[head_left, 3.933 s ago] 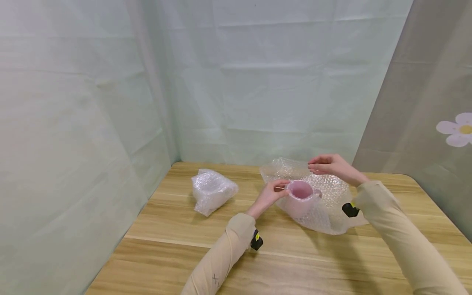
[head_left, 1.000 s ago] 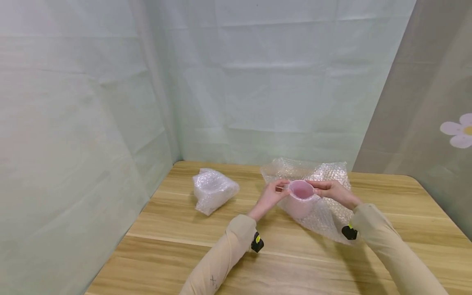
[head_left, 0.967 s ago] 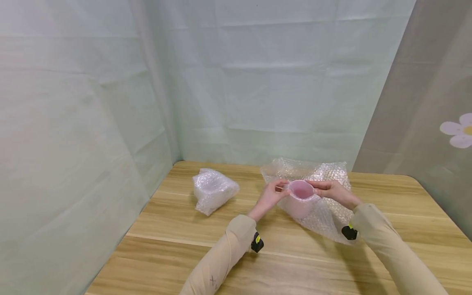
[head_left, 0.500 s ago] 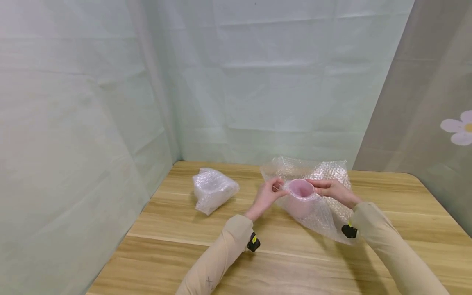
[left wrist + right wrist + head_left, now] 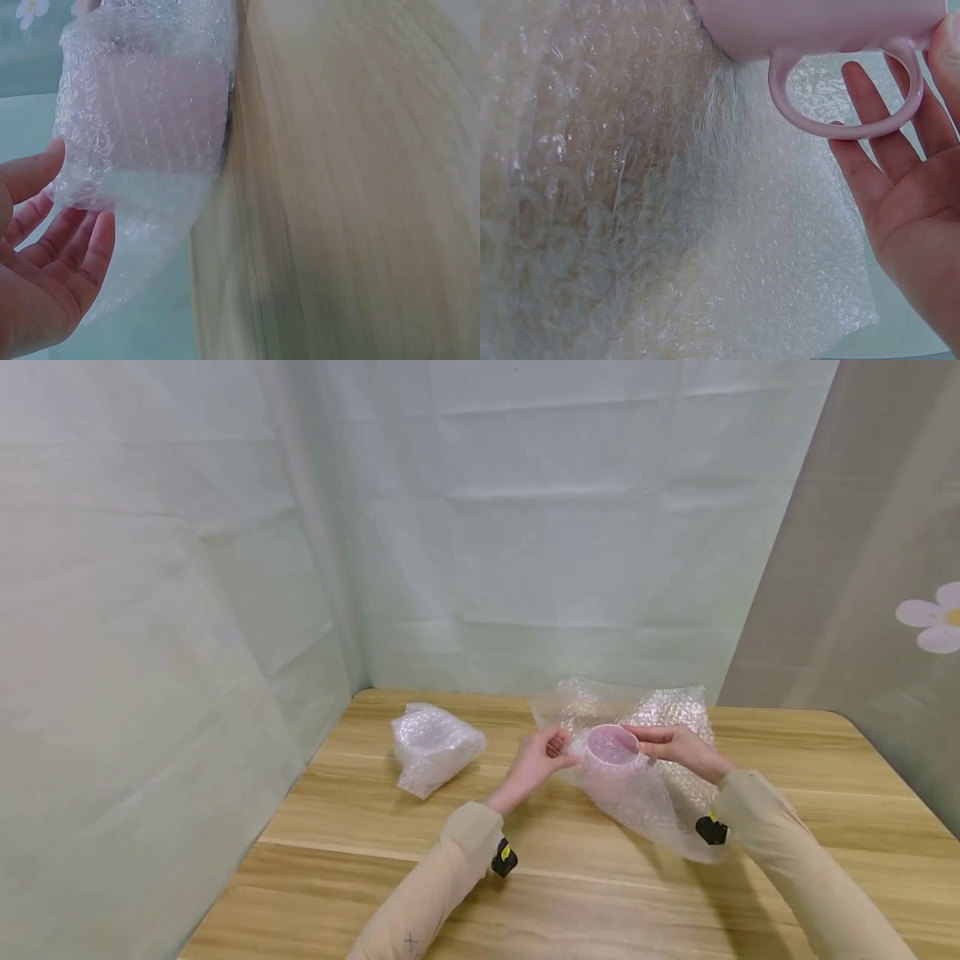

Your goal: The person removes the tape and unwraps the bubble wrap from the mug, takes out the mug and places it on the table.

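Observation:
A pink mug [image 5: 611,783] stands upright on the table, bubble wrap [image 5: 671,712] around its near and left sides and spread out behind it. My left hand [image 5: 531,767], left of the mug, has curled fingers at the wrap's edge; in the left wrist view the thumb and fingers of that hand [image 5: 52,259] lie on either side of the wrap [image 5: 150,202]. My right hand [image 5: 692,754] grips the mug's rim on the right. The right wrist view shows this hand [image 5: 922,195] beside the mug's bare side [image 5: 832,26] and handle, fingers partly behind the handle.
A bundle of bubble wrap [image 5: 437,747] lies on the wooden table [image 5: 337,827] left of my left hand; its contents cannot be made out. Pale cloth [image 5: 540,543] hangs behind and left of the table, with a grey-brown panel [image 5: 847,560] at the right.
My right hand has come down from above the wrap to the mug's rim. My left hand has shifted slightly left, off the rim. Wrap now seems to lie over part of the mug's mouth.

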Demonstrator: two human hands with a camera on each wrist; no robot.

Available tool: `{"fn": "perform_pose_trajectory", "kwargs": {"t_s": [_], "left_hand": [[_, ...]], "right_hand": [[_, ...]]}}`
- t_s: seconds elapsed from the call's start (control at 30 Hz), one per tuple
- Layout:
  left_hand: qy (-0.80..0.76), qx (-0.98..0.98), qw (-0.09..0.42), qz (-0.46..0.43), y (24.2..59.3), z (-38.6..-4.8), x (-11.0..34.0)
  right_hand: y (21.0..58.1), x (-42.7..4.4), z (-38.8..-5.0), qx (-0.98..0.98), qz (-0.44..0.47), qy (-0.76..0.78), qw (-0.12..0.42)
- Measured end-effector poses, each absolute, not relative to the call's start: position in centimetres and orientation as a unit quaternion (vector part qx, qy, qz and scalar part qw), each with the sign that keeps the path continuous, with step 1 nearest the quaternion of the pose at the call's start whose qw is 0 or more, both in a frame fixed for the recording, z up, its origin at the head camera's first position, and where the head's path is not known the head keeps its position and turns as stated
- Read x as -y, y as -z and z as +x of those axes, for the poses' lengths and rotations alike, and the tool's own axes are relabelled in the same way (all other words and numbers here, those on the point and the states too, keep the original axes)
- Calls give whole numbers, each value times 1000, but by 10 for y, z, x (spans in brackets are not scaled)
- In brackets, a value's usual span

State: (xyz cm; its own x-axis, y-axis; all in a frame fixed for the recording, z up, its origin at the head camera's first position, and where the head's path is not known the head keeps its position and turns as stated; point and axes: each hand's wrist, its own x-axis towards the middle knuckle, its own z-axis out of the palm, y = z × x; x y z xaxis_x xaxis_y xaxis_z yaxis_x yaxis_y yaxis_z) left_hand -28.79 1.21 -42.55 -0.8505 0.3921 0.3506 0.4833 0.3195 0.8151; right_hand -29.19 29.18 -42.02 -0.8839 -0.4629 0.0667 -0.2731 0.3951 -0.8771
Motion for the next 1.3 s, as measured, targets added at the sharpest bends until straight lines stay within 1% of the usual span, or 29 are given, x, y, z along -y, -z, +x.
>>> {"fn": "perform_pose_trajectory", "kwargs": {"t_s": [0.2,0.5,0.7,0.9,1.07,1.17,1.3], "left_hand": [[510,812,23,-283,425,-286,-1],[498,810,23,-309,428,-285,10],[494,807,37,-322,432,-284,16],[491,812,24,-316,433,-285,22],[478,803,28,-355,433,-287,27],[476,788,14,-389,433,-287,31],[464,775,-23,-428,433,-285,35]], "right_hand": [[420,-290,-290,-830,-221,504,94],[421,-290,-290,-827,-224,509,88],[423,-290,-290,-824,-222,513,89],[424,-289,-291,-818,-230,520,84],[423,-289,-291,-814,-232,525,85],[422,-288,-290,-810,-230,532,89],[424,-288,-289,-805,-226,540,96]]}}
